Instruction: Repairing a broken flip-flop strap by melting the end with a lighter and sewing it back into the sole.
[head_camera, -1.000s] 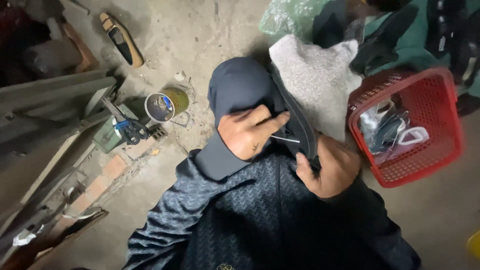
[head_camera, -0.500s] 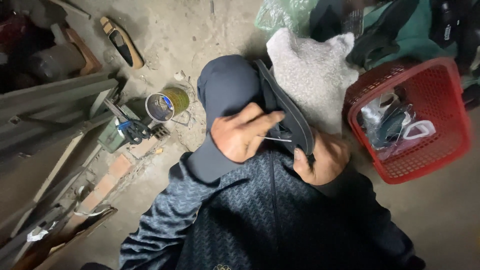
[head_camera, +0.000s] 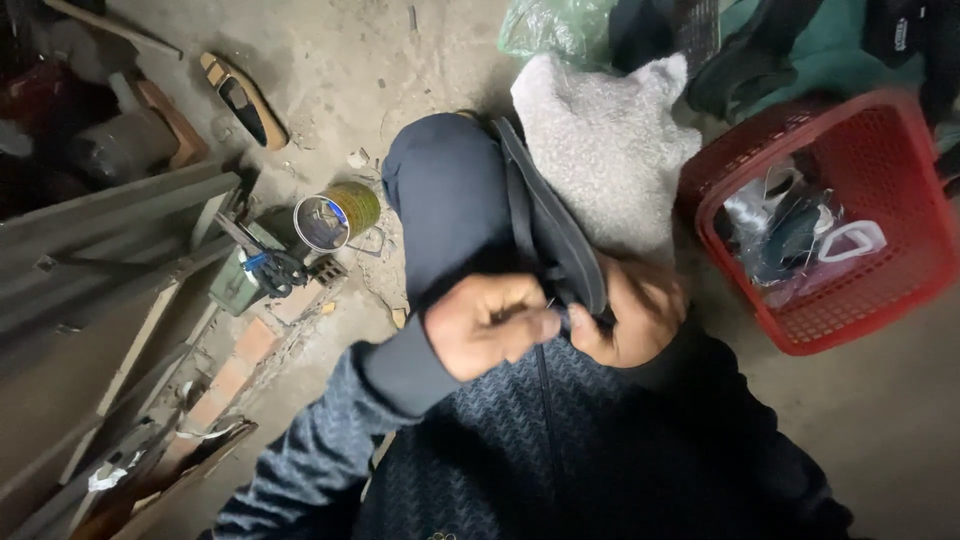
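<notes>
At the centre of the frame, the left hand (head_camera: 488, 335) and right hand (head_camera: 632, 312) meet, both closed on the lower end of a dark shoe (head_camera: 545, 225) resting over the knee. A red basket (head_camera: 905, 290) sits right, a tin can (head_camera: 335, 215) left.

A red plastic basket (head_camera: 905, 300) sits on the concrete floor (head_camera: 340, 70); an open tin can (head_camera: 335, 215) lies near wooden planks (head_camera: 110, 215).

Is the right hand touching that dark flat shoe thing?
Touching. The head view shows the right hand wrapped around the lower end of the dark sandal, fingers closed on its edge with no gap.
</notes>
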